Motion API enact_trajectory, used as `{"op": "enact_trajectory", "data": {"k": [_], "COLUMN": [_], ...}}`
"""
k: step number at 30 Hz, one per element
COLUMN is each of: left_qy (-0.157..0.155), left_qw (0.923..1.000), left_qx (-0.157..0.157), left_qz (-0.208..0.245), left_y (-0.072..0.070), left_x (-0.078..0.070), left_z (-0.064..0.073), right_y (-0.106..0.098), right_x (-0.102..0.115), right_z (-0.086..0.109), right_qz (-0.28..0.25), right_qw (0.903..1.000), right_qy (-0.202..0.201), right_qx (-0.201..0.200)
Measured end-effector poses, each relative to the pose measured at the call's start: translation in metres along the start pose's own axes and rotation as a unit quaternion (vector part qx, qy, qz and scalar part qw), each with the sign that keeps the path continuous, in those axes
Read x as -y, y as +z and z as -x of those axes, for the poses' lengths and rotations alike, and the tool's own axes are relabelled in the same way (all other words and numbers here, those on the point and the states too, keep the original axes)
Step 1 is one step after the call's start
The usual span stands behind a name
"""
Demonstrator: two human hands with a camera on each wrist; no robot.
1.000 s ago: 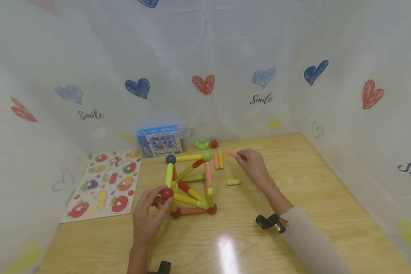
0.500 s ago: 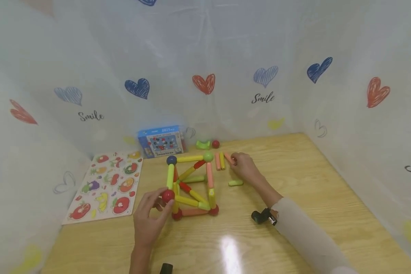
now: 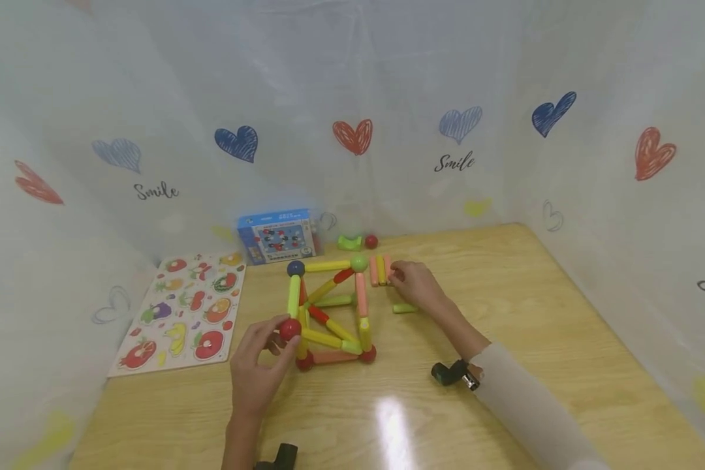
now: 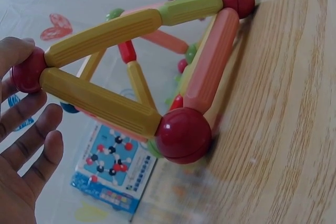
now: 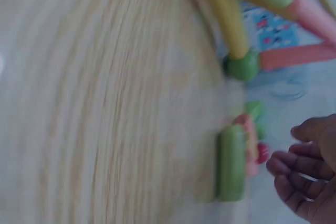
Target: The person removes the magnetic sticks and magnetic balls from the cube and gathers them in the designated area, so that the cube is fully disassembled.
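Observation:
A frame of coloured magnetic rods and balls stands on the table. My left hand (image 3: 260,365) pinches the red ball (image 3: 290,328) at its near upper left corner. In the left wrist view, thumb and fingertips touch that red ball (image 4: 29,70), with two yellow rods (image 4: 100,100) joined to it. To the right of the frame, my right hand (image 3: 417,284) is beside a pink rod (image 3: 387,266), its fingertips right at the rod. The right wrist view shows the right hand (image 5: 310,174) with loosely bent fingers and nothing between them. A green rod (image 3: 404,308) lies nearer, partly behind this hand.
Left of the pink rod lie a yellow rod (image 3: 380,269) and another pink rod (image 3: 373,271). Behind them are a green curved piece (image 3: 349,243) and a loose red ball (image 3: 371,241). A blue box (image 3: 279,238) stands at the back; a fruit picture board (image 3: 182,313) lies left.
My right hand has brought the pink rod down and left, laid it parallel beside the yellow rod, and loosened its fingers. The left hand stays on the red ball.

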State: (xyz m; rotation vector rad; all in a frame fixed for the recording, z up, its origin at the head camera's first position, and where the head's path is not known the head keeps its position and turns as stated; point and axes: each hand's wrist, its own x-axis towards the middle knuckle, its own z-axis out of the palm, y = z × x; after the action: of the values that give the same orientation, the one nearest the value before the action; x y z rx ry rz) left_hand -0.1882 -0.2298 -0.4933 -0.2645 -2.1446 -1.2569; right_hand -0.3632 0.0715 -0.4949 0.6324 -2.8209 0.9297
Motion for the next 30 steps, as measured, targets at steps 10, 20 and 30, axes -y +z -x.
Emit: {"op": "enact_trajectory", "data": {"k": [10, 20, 30], "left_qy": [-0.015, 0.008, 0.009], "left_qw": [0.9999, 0.9999, 0.9999], "left_qx": [0.003, -0.005, -0.011], "left_qz": [0.004, 0.002, -0.007], "left_y": [-0.001, 0.0, 0.002], "left_x": [-0.003, -0.001, 0.002], "left_z": [0.001, -0.003, 0.001], "right_y": [-0.029, -0.035, -0.052], "right_x": [0.07, 0.071, 0.034], "right_z": [0.067, 0.088, 0.082], "right_qz": [-0.048, 0.001, -0.068], "right_qw": [0.9554, 0.932, 0.9732], "right_qy": [-0.276, -0.34, -0.197], "right_qx": [0.095, 0.125, 0.097]}}
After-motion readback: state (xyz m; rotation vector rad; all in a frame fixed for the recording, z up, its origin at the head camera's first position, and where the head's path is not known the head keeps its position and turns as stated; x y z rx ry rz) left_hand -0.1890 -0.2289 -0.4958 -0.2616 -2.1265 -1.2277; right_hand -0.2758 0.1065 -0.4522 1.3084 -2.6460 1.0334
